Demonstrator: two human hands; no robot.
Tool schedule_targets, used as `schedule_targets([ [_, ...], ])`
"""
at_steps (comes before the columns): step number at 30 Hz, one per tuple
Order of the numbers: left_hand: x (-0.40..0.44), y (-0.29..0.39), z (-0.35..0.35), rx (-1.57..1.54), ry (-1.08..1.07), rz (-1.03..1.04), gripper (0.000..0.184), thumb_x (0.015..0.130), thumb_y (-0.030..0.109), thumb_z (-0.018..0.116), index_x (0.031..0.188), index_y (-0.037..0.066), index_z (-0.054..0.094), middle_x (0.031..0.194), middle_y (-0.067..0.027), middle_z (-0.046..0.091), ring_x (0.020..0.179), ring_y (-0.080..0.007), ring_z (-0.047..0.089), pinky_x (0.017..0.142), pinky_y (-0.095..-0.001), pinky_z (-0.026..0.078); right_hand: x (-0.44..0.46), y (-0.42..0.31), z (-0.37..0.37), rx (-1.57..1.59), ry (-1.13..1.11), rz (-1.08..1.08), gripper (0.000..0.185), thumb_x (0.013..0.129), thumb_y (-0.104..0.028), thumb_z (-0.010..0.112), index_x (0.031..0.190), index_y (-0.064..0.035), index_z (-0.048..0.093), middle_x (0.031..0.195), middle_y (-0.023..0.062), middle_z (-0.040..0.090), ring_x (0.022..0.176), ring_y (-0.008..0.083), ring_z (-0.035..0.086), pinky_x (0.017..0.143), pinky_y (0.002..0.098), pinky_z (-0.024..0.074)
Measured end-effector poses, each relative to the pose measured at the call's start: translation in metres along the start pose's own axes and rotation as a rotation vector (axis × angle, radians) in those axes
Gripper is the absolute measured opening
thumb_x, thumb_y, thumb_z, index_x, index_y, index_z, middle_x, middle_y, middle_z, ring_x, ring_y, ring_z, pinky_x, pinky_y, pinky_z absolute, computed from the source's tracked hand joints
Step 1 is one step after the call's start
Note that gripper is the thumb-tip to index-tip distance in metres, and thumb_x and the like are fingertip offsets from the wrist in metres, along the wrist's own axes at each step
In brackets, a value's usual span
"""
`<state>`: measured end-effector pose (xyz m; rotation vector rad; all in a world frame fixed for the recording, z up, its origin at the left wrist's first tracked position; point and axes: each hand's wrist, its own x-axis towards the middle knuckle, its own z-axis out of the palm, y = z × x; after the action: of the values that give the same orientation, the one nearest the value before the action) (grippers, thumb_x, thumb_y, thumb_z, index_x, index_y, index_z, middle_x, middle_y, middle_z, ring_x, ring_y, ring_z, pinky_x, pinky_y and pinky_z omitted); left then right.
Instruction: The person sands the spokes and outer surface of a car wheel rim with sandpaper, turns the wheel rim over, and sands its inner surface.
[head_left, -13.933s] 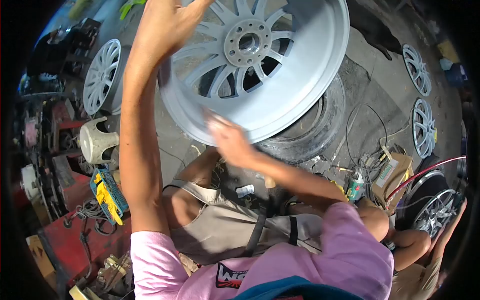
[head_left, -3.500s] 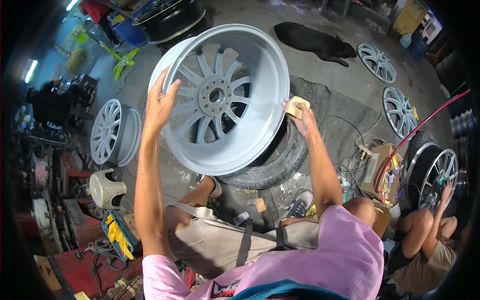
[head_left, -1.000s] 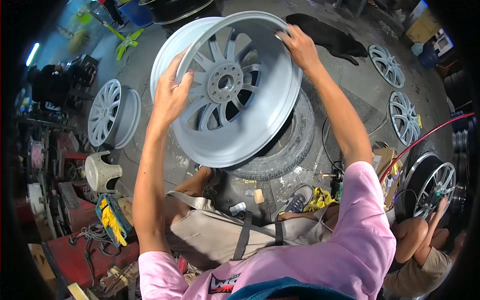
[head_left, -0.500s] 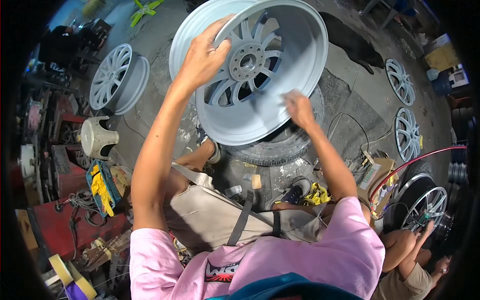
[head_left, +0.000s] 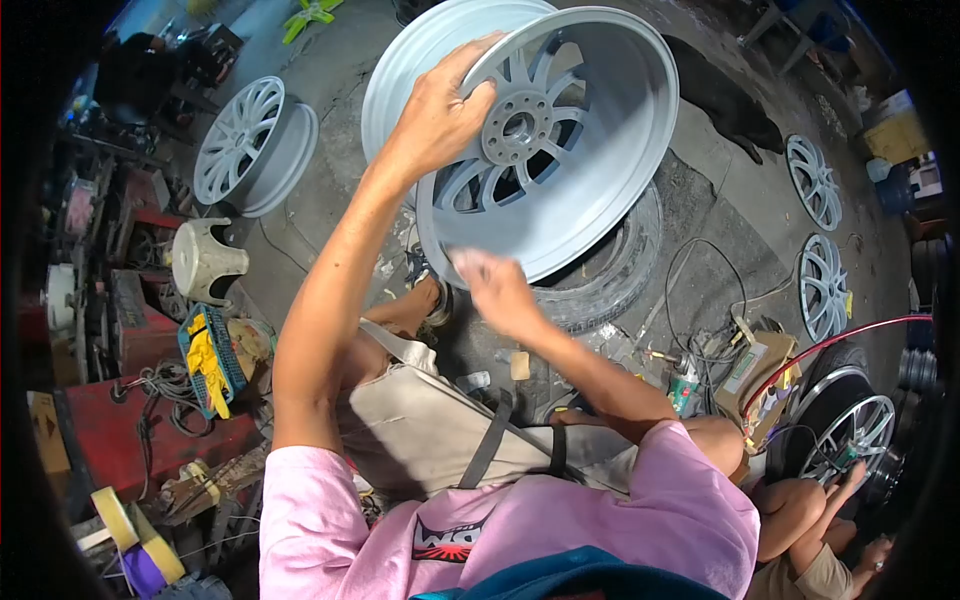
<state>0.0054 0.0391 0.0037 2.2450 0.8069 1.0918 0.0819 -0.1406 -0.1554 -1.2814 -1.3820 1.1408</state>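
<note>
A grey alloy wheel rim [head_left: 585, 215] stands tilted in front of me, its hollow barrel facing me and its spokes and hub at the far side. My left hand [head_left: 440, 115] is closed around the rim's upper left edge, with the thumb on the inner side. At the lower left edge is my right hand [head_left: 500, 295]. Its fingers are smeared by motion, so I cannot make out whether anything is in them. Beneath the wheel rim lies a worn tyre [head_left: 640, 260] on the floor.
Another grey wheel rim [head_left: 240, 150] stands at left near a white stool [head_left: 207, 260]. Two more lie at right. A blue basket [head_left: 228, 365] holds yellow gloves. A power tool [head_left: 684, 385] and cables lie right. Another person's hand [head_left: 850, 480] is by a wheel. A black dog [head_left: 715, 95] lies behind.
My right hand has moved left and towards me along the wheel rim's lower edge. My left hand keeps its hold. The whole view has shifted slightly, and a power tool now shows at right.
</note>
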Motion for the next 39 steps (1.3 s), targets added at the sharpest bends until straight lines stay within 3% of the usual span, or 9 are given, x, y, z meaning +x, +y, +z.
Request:
schedule_targets([
  [3, -0.002, -0.015, 0.002, 0.023, 0.001, 0.047, 0.048, 0.098, 0.011, 0.057, 0.146, 0.007, 0.056, 0.136, -0.0140, 0.066, 0.117, -0.0208, 0.063, 0.105, -0.0348, 0.047, 0.048, -0.068, -0.059, 1.056, -0.085, 0.061, 0.029, 0.105, -0.018, 0.059, 0.126, 0.0017, 0.067, 0.111, 0.0093, 0.074, 0.096, 0.0153, 0.071, 0.089, 0.0303, 0.0553],
  [9, 0.001, -0.004, 0.003, 0.021, 0.030, 0.076, 0.049, 0.104, 0.031, 0.063, 0.145, 0.005, 0.058, 0.137, -0.0150, 0.066, 0.123, -0.0204, 0.061, 0.108, -0.0342, 0.044, 0.028, 0.044, -0.086, -0.096, 0.012, -0.068, 0.028, 0.102, -0.012, 0.060, 0.127, -0.0005, 0.066, 0.110, 0.0100, 0.073, 0.099, 0.0240, 0.069, 0.091, 0.0380, 0.0557],
  [12, -0.002, 0.000, 0.000, -0.080, 0.013, -0.013, 0.043, 0.101, 0.025, 0.063, 0.138, 0.003, 0.062, 0.138, -0.0206, 0.064, 0.131, -0.0364, 0.060, 0.109, -0.0405, 0.046, -0.007, 0.086, -0.070, -0.718, -0.036, -0.251, 0.031, 0.094, -0.002, 0.062, 0.124, -0.0029, 0.069, 0.115, 0.0152, 0.071, 0.107, 0.0323, 0.064, 0.099, 0.0430, 0.0523],
  [19, 0.002, -0.002, -0.001, -0.051, 0.021, -0.031, 0.042, 0.102, 0.027, 0.062, 0.137, 0.003, 0.063, 0.133, -0.0191, 0.067, 0.123, -0.0325, 0.065, 0.103, -0.0388, 0.050, -0.011, 0.086, -0.019, -0.615, 0.133, -0.335, 0.021, 0.090, -0.007, 0.064, 0.108, -0.0071, 0.074, 0.113, 0.0172, 0.069, 0.116, 0.0364, 0.058, 0.101, 0.0436, 0.0479],
  [25, 0.000, -0.002, -0.004, -0.059, 0.017, -0.050, 0.042, 0.102, 0.028, 0.063, 0.137, 0.005, 0.063, 0.129, -0.0187, 0.070, 0.119, -0.0320, 0.067, 0.101, -0.0391, 0.051, 0.087, -0.076, -0.029, 0.392, 0.159, 0.001, 0.015, 0.090, -0.010, 0.061, 0.089, 0.0043, 0.066, 0.072, 0.0179, 0.062, 0.065, 0.0215, 0.054, 0.064, 0.0382, 0.0463],
  [27, 0.000, -0.003, -0.005, -0.066, 0.026, -0.045, 0.043, 0.102, 0.029, 0.063, 0.137, 0.005, 0.063, 0.128, -0.0186, 0.070, 0.119, -0.0321, 0.067, 0.101, -0.0394, 0.050, 0.078, -0.095, -0.030, 0.364, 0.189, 0.004, 0.017, 0.092, -0.010, 0.060, 0.086, 0.0052, 0.064, 0.074, 0.0217, 0.060, 0.069, 0.0268, 0.060, 0.065, 0.0400, 0.0473],
  [29, 0.003, -0.005, -0.006, -0.024, 0.021, -0.039, 0.042, 0.102, 0.029, 0.062, 0.138, 0.005, 0.063, 0.128, -0.0187, 0.070, 0.119, -0.0320, 0.067, 0.101, -0.0394, 0.050, 0.064, -0.046, -0.005, -0.203, 0.269, -0.380, 0.014, 0.093, -0.007, 0.060, 0.092, 0.0052, 0.067, 0.083, 0.0212, 0.065, 0.076, 0.0338, 0.065, 0.067, 0.0412, 0.0487],
  [35, 0.001, -0.009, -0.007, -0.066, 0.002, -0.039, 0.042, 0.103, 0.029, 0.061, 0.137, 0.005, 0.063, 0.130, -0.0185, 0.069, 0.121, -0.0319, 0.066, 0.103, -0.0390, 0.049, -0.013, 0.124, -0.057, -0.788, -0.097, -0.322, 0.035, 0.090, 0.001, 0.058, 0.118, -0.0102, 0.075, 0.134, 0.0084, 0.067, 0.112, 0.0298, 0.068, 0.107, 0.0401, 0.0547],
  [39, 0.002, -0.004, 0.001, -0.102, 0.082, 0.062, 0.043, 0.102, 0.029, 0.062, 0.137, 0.005, 0.063, 0.129, -0.0182, 0.070, 0.121, -0.0312, 0.066, 0.103, -0.0383, 0.049, 0.006, 0.132, -0.097, -1.116, -0.315, -0.125, 0.028, 0.082, 0.000, 0.062, 0.104, -0.0102, 0.076, 0.115, 0.0187, 0.071, 0.099, 0.0369, 0.071, 0.088, 0.0463, 0.0586],
])
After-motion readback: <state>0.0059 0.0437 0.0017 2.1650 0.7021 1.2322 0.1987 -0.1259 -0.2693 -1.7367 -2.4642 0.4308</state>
